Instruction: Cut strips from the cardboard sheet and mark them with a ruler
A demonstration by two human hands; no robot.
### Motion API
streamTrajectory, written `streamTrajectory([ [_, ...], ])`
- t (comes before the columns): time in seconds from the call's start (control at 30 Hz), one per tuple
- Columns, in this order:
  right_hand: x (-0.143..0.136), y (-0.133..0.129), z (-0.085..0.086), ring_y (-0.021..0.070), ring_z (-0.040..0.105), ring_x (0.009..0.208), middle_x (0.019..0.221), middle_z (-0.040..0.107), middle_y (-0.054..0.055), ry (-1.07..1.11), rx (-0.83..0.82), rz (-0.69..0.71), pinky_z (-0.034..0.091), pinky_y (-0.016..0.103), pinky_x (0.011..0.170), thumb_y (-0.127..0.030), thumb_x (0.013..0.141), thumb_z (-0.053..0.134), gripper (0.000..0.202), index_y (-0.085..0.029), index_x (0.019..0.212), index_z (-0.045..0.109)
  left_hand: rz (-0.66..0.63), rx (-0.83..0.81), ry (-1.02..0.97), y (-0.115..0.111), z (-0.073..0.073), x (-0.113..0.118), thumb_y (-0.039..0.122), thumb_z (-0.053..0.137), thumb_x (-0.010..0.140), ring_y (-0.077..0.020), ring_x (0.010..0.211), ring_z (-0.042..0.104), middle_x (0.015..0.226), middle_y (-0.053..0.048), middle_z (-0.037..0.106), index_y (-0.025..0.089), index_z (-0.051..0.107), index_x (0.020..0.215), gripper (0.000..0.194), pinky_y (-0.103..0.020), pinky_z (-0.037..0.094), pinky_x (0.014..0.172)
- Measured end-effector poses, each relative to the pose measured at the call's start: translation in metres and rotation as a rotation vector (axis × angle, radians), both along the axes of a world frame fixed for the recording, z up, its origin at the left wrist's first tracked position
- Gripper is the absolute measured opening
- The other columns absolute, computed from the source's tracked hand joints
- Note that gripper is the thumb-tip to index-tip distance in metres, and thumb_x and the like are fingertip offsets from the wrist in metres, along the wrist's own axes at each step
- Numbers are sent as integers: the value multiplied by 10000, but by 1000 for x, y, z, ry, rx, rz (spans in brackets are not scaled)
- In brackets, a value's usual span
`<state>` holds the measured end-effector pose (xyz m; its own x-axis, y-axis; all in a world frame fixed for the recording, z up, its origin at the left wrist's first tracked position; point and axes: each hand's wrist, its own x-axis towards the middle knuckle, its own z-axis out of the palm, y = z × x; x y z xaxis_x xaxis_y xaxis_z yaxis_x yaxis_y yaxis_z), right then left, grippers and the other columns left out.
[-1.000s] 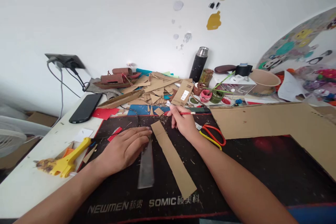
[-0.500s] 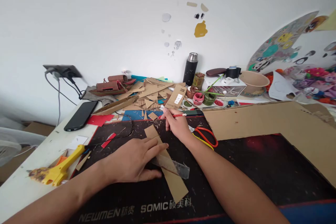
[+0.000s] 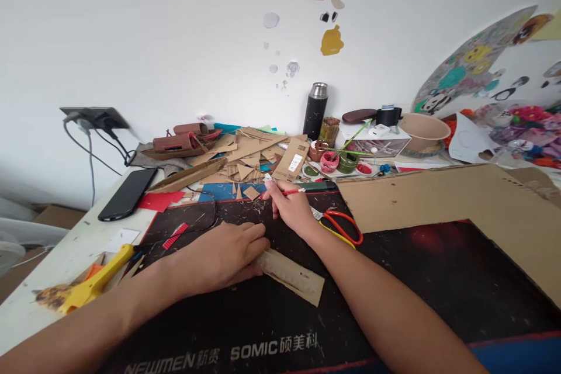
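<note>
My left hand (image 3: pixel 228 254) is closed on a cardboard strip (image 3: pixel 302 285), which sticks out to the right over the black mat (image 3: pixel 210 324). The clear ruler seems to lie along the strip; its far end is hidden under the hand. Farther back, my right hand (image 3: pixel 291 207) has its fingers pinched on a red pencil (image 3: pixel 289 191) near the mat's back edge, with a small white piece (image 3: pixel 267 177) at the fingertips. Scissors with red and yellow handles (image 3: pixel 344 228) lie just right of that hand.
Cardboard scraps (image 3: pixel 249 155) are heaped at the back. Open paint pots (image 3: pixel 329 161) and a black flask (image 3: pixel 315 111) stand beside them. A large cardboard sheet (image 3: pixel 421 196) covers the right; a yellow glue gun (image 3: pixel 96 283) and a phone (image 3: pixel 128 194) lie left.
The cardboard strip has turned from pointing down the mat to lying slanted in line with the ruler, and my left fingers have closed round it. My right hand has barely moved.
</note>
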<state>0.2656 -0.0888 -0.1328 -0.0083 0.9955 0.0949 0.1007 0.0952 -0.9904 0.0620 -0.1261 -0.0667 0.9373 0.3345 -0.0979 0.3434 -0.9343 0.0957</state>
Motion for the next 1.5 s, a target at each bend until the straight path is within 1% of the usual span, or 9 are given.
streamTrajectory([
  [0.13, 0, 3, -3, 138, 550, 423, 483, 543, -55, 12, -11, -7, 419, 251, 481, -700, 996, 575, 534, -222, 789, 692, 63, 10, -89, -8, 28, -10, 381, 613, 1044, -259, 869, 674, 1041, -57, 673, 227, 612, 1100, 164, -381, 481, 713],
  [0.27, -3, 6, -5, 151, 521, 414, 491, 561, -36, 72, -51, -15, 387, 264, 439, -700, 957, 635, 520, -228, 739, 660, 468, -74, -208, -3, 53, -23, 598, 566, 1005, -237, 730, 633, 873, -17, 644, 254, 519, 1011, 347, -349, 419, 626],
  [0.37, -4, 1, 1, 151, 534, 401, 484, 554, -41, 94, -41, 35, 385, 256, 419, -750, 945, 627, 555, -222, 781, 680, 710, -197, -217, 7, 55, -29, 722, 442, 991, -235, 673, 598, 764, 5, 603, 275, 454, 908, 454, -348, 406, 619],
  [0.5, -5, -6, 11, 125, 562, 408, 532, 578, -47, 190, -62, 99, 373, 218, 391, -821, 912, 624, 625, -205, 832, 693, 853, -171, -200, 17, 40, -29, 711, 383, 989, -273, 704, 620, 748, -19, 623, 285, 429, 858, 447, -371, 391, 648],
  [0.77, -7, -6, 10, 103, 566, 406, 585, 604, -52, 217, -104, 194, 356, 197, 374, -785, 889, 651, 587, -200, 851, 670, 838, -188, -146, 10, 15, -21, 694, 450, 977, -310, 718, 676, 765, -50, 697, 281, 468, 835, 436, -380, 391, 652],
  [0.93, -11, -8, 10, 100, 565, 414, 580, 606, -58, 169, -135, 167, 357, 189, 378, -727, 888, 698, 527, -215, 798, 610, 851, -209, -125, 4, 16, -19, 657, 461, 968, -328, 755, 705, 764, -50, 700, 279, 483, 846, 398, -384, 405, 672],
  [1.2, -13, -7, 7, 103, 583, 418, 627, 626, -57, 190, -140, 188, 347, 188, 362, -737, 852, 726, 531, -214, 844, 631, 896, -190, -104, -3, 19, -26, 669, 446, 972, -302, 702, 676, 744, -31, 673, 285, 449, 845, 405, -366, 357, 647],
  [1.37, -14, -10, 8, 114, 572, 427, 586, 631, -42, 143, -137, 214, 368, 202, 382, -725, 863, 736, 536, -219, 757, 594, 862, -197, -29, -13, 16, -19, 649, 458, 984, -331, 737, 701, 785, -48, 702, 286, 436, 860, 384, -378, 356, 654],
  [1.5, -11, -12, 10, 128, 583, 438, 548, 610, -46, 124, -141, 217, 378, 215, 395, -742, 894, 692, 554, -231, 722, 564, 828, -250, -101, -16, 12, -20, 678, 468, 977, -323, 754, 711, 824, -53, 720, 283, 461, 873, 409, -372, 397, 653],
])
